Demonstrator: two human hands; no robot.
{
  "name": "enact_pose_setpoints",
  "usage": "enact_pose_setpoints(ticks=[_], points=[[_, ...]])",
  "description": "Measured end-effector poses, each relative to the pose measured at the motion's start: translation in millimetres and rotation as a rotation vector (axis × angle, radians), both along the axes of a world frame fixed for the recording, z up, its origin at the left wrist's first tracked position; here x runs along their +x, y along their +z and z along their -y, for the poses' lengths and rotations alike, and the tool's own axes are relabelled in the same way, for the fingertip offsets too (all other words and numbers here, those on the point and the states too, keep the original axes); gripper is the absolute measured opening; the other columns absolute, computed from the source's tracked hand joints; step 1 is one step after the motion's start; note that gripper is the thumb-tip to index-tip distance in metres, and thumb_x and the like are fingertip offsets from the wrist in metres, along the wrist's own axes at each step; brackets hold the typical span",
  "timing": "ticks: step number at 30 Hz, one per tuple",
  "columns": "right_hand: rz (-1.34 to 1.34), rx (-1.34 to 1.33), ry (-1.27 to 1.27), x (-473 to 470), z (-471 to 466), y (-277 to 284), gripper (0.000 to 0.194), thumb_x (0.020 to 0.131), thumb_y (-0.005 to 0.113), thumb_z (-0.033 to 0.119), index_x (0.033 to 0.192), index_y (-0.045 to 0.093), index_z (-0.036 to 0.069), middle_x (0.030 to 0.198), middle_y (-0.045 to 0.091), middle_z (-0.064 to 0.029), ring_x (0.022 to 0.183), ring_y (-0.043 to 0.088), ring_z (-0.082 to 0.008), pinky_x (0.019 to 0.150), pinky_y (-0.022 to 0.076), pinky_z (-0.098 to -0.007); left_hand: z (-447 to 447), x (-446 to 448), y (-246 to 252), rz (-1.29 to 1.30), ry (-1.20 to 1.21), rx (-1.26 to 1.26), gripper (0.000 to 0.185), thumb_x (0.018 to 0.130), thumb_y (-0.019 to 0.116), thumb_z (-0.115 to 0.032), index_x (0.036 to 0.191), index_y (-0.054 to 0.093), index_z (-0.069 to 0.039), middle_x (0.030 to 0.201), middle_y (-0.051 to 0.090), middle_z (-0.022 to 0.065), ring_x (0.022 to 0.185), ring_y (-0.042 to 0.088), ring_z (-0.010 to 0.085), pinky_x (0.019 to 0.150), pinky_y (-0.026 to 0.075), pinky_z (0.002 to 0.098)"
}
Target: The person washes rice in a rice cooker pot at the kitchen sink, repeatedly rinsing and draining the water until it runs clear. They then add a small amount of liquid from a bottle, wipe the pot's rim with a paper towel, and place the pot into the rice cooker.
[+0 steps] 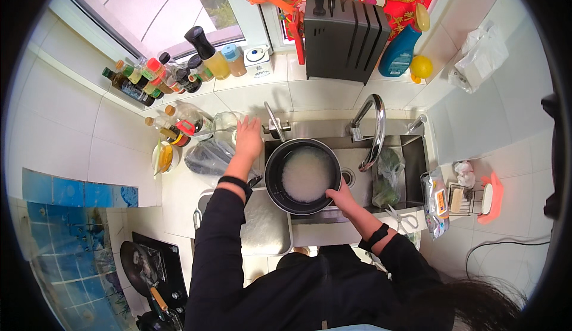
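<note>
A black inner pot (271, 188) holding white rice in cloudy water (306, 174) is over the left part of the steel sink (409, 170). My right hand (343, 197) grips its lower right rim, thumb uppermost. My left hand (249, 139) reaches forward past the pot, fingers stretched out and slightly apart, with nothing visible in it. Just right of those fingers stands a slim chrome tap (274, 121), its spout ending near the pot's far rim. A clear glass vessel (225, 120) is left of the fingertips, partly covered by the hand.
A large curved faucet (379, 130) rises behind the sink, near bagged greens (388, 179). Scissors (404, 220) lie on the front edge. Left of the sink are a plastic bag (208, 157) and a metal tray (268, 224). Bottles (178, 76) and a knife block (344, 41) line the sill.
</note>
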State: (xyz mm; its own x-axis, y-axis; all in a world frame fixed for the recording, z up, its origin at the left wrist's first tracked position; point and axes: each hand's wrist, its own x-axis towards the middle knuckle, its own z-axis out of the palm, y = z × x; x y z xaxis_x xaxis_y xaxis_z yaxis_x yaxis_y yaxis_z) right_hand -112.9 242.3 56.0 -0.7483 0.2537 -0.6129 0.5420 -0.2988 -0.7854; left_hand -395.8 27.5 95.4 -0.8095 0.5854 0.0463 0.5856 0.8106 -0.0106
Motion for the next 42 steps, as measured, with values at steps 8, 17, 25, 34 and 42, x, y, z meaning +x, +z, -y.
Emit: enact_pose_setpoints(ticks=[8, 17, 25, 34, 42], points=[[0.021, -0.126, -0.074, -15.2, -5.4, -4.7, 0.061, 0.074, 0.061, 0.006, 0.131, 0.039, 0.008, 0.099, 0.058, -0.0085, 0.079, 0.064, -0.0191, 0.059, 0.0582, -0.0348, -17.9, -16.6, -0.6, 0.15, -0.077, -0.296, 0.037, 0.086, 0.051, -0.013, 0.12, 0.065, -0.013, 0.119, 0.067, 0.0064, 0.137, 0.04, 0.0285, 0.119, 0.005, 0.0543], [0.025, -0.141, -0.051, -19.5, -0.3, -16.0, 0.06, 0.075, 0.062, 0.007, 0.131, 0.039, 0.007, 0.102, 0.059, -0.0094, 0.077, 0.065, -0.0191, 0.057, 0.0571, -0.0322, -11.5, -2.3, -18.5, 0.046, -0.167, -0.279, 0.026, 0.086, 0.051, -0.017, 0.098, 0.074, -0.015, 0.109, 0.069, 0.0083, 0.128, 0.048, 0.0281, 0.119, 0.007, 0.053], [-0.01, -0.128, -0.062, -12.4, 1.4, -17.7, 0.053, 0.074, 0.06, 0.001, 0.125, 0.045, 0.006, 0.099, 0.06, -0.0084, 0.08, 0.066, -0.0205, 0.061, 0.0593, -0.0351, -9.2, -3.0, -30.1, -0.001, -0.196, -0.22, 0.023, 0.085, 0.052, -0.017, 0.089, 0.075, -0.014, 0.096, 0.068, 0.0071, 0.113, 0.054, 0.0269, 0.119, 0.012, 0.0527], [-0.003, -0.115, -0.024, -5.7, 2.9, -14.6, 0.067, 0.074, 0.062, 0.004, 0.136, 0.037, 0.009, 0.106, 0.06, -0.0101, 0.08, 0.067, -0.0205, 0.06, 0.0591, -0.0349, -11.1, -0.1, -25.9, 0.046, -0.192, -0.301, 0.023, 0.086, 0.051, -0.017, 0.091, 0.074, -0.014, 0.095, 0.068, 0.0066, 0.111, 0.054, 0.0268, 0.119, 0.011, 0.0527], [0.065, -0.19, -0.027, -0.6, 2.0, -6.1, 0.063, 0.075, 0.061, 0.006, 0.134, 0.038, 0.009, 0.106, 0.059, -0.0103, 0.08, 0.067, -0.0211, 0.06, 0.0603, -0.0368, -11.5, 1.7, -24.9, 0.094, -0.178, -0.346, 0.024, 0.087, 0.051, -0.017, 0.092, 0.074, -0.015, 0.095, 0.069, 0.0056, 0.109, 0.055, 0.0259, 0.119, 0.01, 0.0535]])
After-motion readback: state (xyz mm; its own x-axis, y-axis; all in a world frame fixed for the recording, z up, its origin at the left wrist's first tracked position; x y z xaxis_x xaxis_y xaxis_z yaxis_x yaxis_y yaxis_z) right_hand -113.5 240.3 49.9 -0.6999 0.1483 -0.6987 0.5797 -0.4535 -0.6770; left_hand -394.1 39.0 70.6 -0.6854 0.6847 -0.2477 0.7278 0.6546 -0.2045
